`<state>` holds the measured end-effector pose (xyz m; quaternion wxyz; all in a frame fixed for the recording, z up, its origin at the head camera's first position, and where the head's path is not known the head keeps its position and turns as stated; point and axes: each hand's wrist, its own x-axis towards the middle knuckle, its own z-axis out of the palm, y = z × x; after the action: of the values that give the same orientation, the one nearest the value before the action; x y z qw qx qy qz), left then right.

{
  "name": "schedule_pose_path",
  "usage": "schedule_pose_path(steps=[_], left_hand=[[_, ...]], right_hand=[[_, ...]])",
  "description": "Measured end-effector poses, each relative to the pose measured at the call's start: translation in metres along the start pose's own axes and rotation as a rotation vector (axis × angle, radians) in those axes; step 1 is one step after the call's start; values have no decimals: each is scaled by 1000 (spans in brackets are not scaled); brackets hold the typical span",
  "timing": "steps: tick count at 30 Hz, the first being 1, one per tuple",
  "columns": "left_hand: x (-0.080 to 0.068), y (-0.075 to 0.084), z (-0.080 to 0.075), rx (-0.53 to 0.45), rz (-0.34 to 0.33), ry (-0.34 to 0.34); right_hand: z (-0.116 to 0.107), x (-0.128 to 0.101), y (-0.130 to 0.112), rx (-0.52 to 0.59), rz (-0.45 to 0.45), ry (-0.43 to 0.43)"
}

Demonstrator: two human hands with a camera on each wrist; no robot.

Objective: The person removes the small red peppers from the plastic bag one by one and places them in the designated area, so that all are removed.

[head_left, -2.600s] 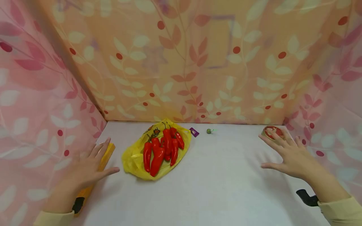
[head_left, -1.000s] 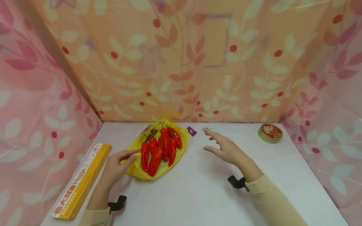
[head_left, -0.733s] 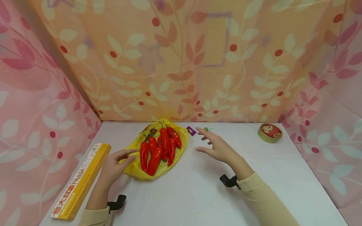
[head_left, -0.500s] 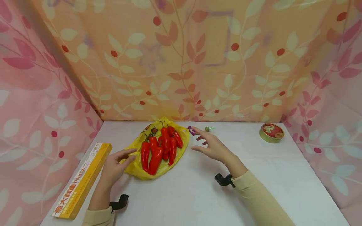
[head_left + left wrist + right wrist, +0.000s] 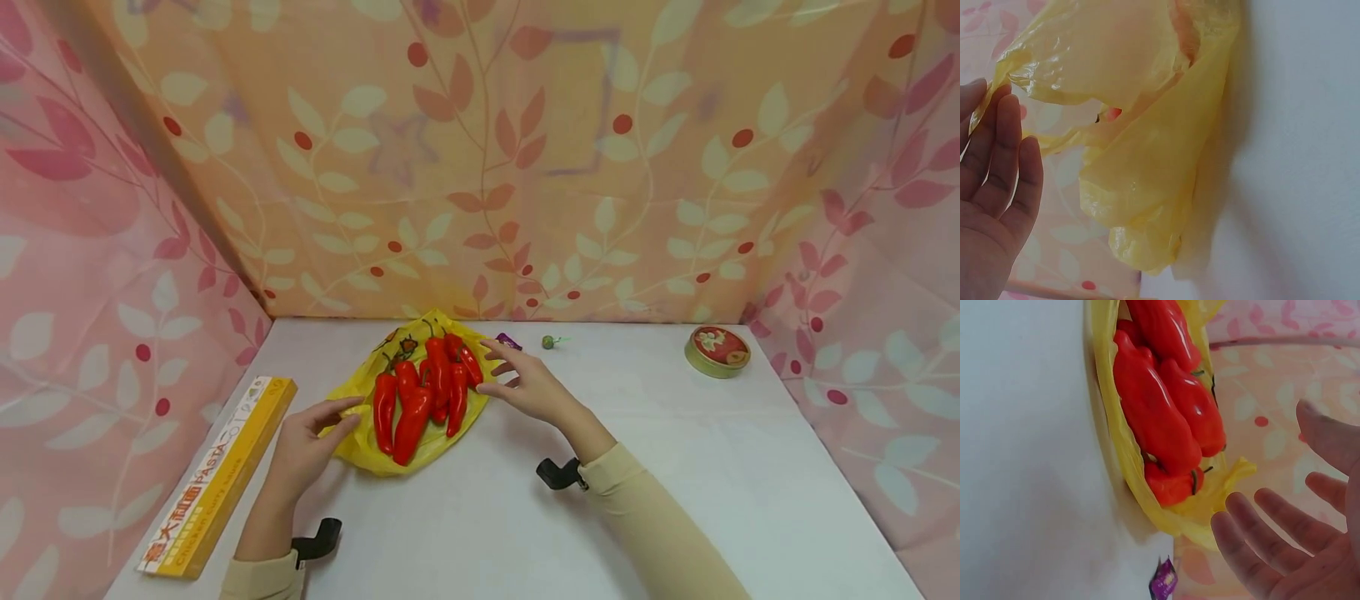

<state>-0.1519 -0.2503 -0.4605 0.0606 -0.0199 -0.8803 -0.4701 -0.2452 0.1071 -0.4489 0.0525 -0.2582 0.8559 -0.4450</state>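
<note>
Several shiny red peppers (image 5: 412, 408) lie on and in a spread yellow plastic bag (image 5: 367, 458) on the white table. My left hand (image 5: 303, 442) is at the bag's left side, thumb and fingers spaced apart around its edge. In the left wrist view a thin yellow strip of the bag (image 5: 1122, 169) shows between thumb and fingers (image 5: 1007, 137). At the right edge of the bag is my right hand (image 5: 532, 387), fingers spread and palm empty in the right wrist view, near the red peppers (image 5: 1154, 412). It partly covers a small purple wrapped piece (image 5: 509, 341).
A yellow and white pasta box (image 5: 217, 483) lies along the left side. Behind the right hand sits a small green ball-like item (image 5: 549, 342). A round red-lidded tin (image 5: 717, 351) stands at the back right. Patterned cloth walls (image 5: 495, 167) enclose the table.
From out at the sides, both hands have come in to the bag. Lately the right hand has moved left, past the green and purple items, while the left has stayed almost still.
</note>
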Motion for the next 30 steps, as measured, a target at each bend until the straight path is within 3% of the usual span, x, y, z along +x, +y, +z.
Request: schedule_pose_path(steps=[7,14,22,30], left_hand=[[0,-2,0,-20,13,12],[-1,-4,0,-155,26,14],[2,-4,2,-210,25,-2],[2,-2,2,-200,3,-11]], right_hand=[[18,14,5,25,46,1],[35,25,6,33,85,-77],[51,34,6,-2,150,-33],[67,36,4,-67,216,20]])
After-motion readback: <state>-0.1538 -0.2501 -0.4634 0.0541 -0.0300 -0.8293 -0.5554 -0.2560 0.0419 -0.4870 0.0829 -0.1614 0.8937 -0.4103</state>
